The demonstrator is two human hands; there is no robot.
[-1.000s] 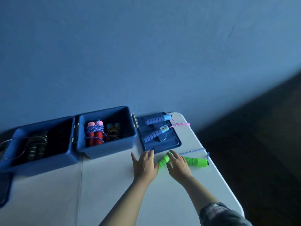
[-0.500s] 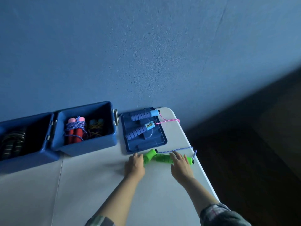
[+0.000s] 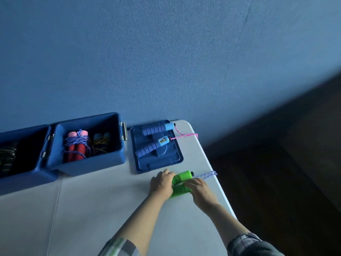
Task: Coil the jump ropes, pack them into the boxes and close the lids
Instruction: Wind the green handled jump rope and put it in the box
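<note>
Both hands gather the green handles (image 3: 181,183) side by side on the surface: left hand (image 3: 162,182) grips one end, right hand (image 3: 198,188) lies curled over the other. Coiling seems about to start; next, wind the cord (image 3: 207,174) trailing beyond the right hand.

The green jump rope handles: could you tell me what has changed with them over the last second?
Both hands, left hand and right hand, have gripped the green handles and swung them from end to end to lying side by side. The blue-handled rope on the lid and the boxes stayed put.
</note>
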